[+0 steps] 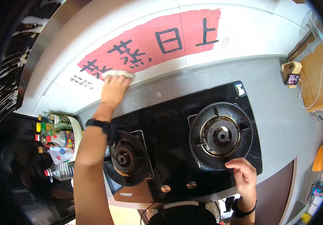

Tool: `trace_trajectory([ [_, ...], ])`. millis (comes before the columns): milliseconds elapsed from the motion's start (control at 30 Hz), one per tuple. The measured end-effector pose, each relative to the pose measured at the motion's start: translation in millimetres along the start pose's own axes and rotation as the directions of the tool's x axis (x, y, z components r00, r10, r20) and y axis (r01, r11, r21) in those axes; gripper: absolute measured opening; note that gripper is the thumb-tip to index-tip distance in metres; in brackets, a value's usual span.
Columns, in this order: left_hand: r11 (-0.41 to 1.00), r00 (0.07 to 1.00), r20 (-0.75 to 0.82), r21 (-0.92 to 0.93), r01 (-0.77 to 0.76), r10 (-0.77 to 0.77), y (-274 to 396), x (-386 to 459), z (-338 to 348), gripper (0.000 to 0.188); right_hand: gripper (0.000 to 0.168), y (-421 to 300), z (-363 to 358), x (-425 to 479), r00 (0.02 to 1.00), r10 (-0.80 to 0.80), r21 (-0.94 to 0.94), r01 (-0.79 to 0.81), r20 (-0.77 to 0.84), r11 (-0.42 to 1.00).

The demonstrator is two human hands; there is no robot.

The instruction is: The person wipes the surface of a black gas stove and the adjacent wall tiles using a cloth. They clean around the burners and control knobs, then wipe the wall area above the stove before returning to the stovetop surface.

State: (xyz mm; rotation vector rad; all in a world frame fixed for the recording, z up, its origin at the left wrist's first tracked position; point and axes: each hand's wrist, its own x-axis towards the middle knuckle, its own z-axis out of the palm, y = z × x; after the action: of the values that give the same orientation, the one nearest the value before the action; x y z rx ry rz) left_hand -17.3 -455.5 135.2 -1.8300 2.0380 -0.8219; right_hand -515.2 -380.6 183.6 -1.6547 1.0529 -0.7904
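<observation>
My left hand [113,90] reaches across the gas hob [167,132] and presses a whitish cloth [109,73] flat against the white wall [161,69]. The cloth overlaps the lower edge of a red panel [150,35] with large black characters. Most of the cloth lies under my fingers. My right hand [245,175] hovers by the front edge of the right burner [222,136], with its fingers bent and nothing visible in it. Whether it touches the burner's pan support I cannot tell. Below my left forearm is the left burner [123,159].
Several bottles [58,139] crowd a white basket [77,132] at the left, with a large clear plastic bottle [63,171] nearby. On the grey countertop [279,118], a phone [292,79] leans on a wooden stand [295,67], its cable trailing. An orange basket [321,157] sits far right.
</observation>
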Motion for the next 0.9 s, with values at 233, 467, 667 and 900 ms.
trace_trajectory([
  [233, 0.735, 0.579, -0.491, -0.599, 0.319, -0.651, -9.6, 64.3, -55.7, 0.028, 0.026, 10.3, 8.7, 15.0, 0.997, -0.030, 0.055, 0.026, 0.068, 0.998],
  [467, 0.949, 0.813, -0.560, -0.315, -0.032, -0.158, 131.0, 211.0, -99.6, 0.022, 0.022, 12.8, -9.5, 8.5, 0.999, -0.039, 0.068, 0.039, 0.000, 0.997],
  [667, 0.972, 0.873, -0.485, -0.180, -0.153, 0.048, 189.3, 220.1, -34.8, 0.025, 0.017, 11.2, -31.1, -3.0, 0.996, 0.014, 0.039, -0.011, -0.084, 0.999],
  [900, 0.972, 0.972, -0.005, 0.004, -0.235, 0.235, 61.8, 73.7, -11.9, 0.027, 0.017, 8.4, -25.4, -4.3, 0.999, 0.004, 0.058, -0.001, -0.050, 0.998],
])
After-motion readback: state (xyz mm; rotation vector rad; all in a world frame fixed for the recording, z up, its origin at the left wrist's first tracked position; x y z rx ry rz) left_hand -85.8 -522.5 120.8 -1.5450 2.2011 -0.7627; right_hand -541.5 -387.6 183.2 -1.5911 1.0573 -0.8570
